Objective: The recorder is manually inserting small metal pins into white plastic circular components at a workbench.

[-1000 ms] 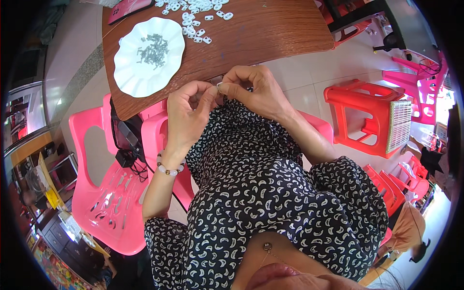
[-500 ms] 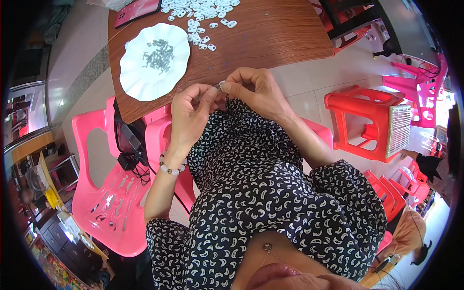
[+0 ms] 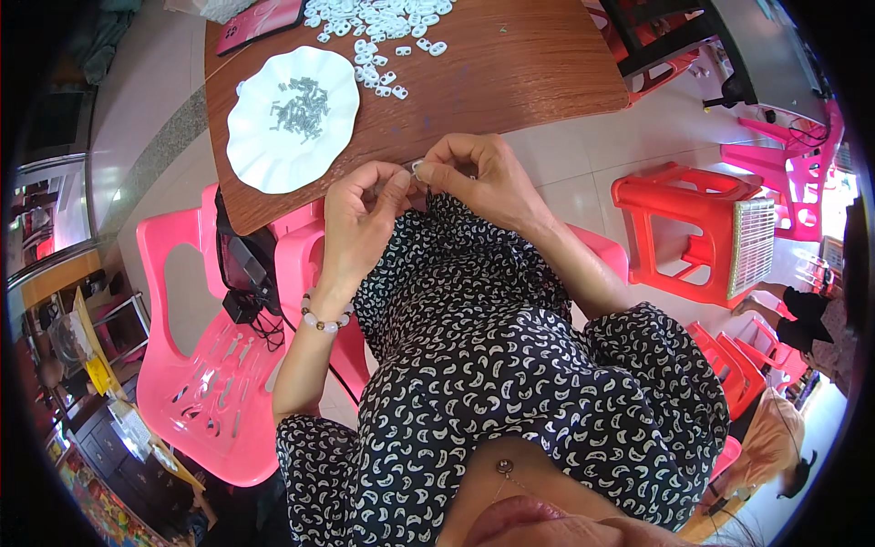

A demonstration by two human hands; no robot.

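Both my hands meet just past the table's near edge, above my lap. Between thumb and forefinger of my right hand (image 3: pixel 483 182) is a small white plastic piece (image 3: pixel 417 168), mostly covered by the fingertips. My left hand (image 3: pixel 369 210) is closed in a pinch right beside it; whatever sits in its fingertips is too small to make out. To the left, a white wavy-rimmed plate (image 3: pixel 260 159) carries a heap of small grey metal-looking pieces (image 3: pixel 303 109). Beyond it, many white oval pieces with two holes (image 3: pixel 383 18) lie loose on the table.
The brown wooden table (image 3: pixel 519 64) ends just ahead of my hands. A pink phone-like object (image 3: pixel 260 25) lies at its far left. Pink chairs (image 3: pixel 205 383) stand at the left, one bearing a black bag (image 3: pixel 246 264). Red stools (image 3: pixel 679 228) are at the right, near another person (image 3: pixel 802 319).
My fingers have shifted very slightly, still pinched together around the white piece. At the far right, another person's arms and body have come further into view.
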